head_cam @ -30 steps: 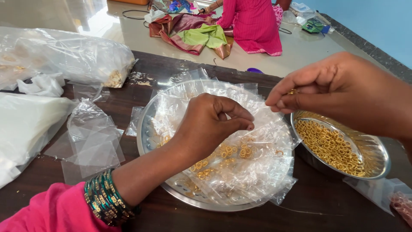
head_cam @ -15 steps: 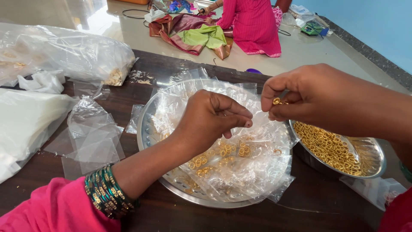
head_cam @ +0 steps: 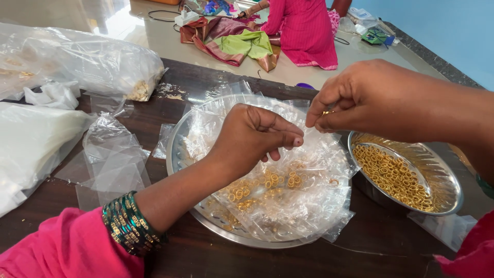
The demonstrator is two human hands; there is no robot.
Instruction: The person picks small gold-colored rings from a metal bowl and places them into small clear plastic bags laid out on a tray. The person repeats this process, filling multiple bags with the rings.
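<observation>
Right hand (head_cam: 370,100) pinched small gold ring (head_cam: 326,111); left hand (head_cam: 257,136) pinched clear pouch (head_cam: 309,146) over steel plate (head_cam: 177,159). Better to hold pouch mouth wide, drop ring straight in.

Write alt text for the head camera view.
A person's right hand pinches a small gold ring beside the left hand, above a steel plate of clear packets. A steel bowl of gold rings sits to the right.

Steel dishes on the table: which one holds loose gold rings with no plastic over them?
The smaller steel bowl on the right, under the right hand. The large round tray in the middle is covered with clear packets.
</observation>
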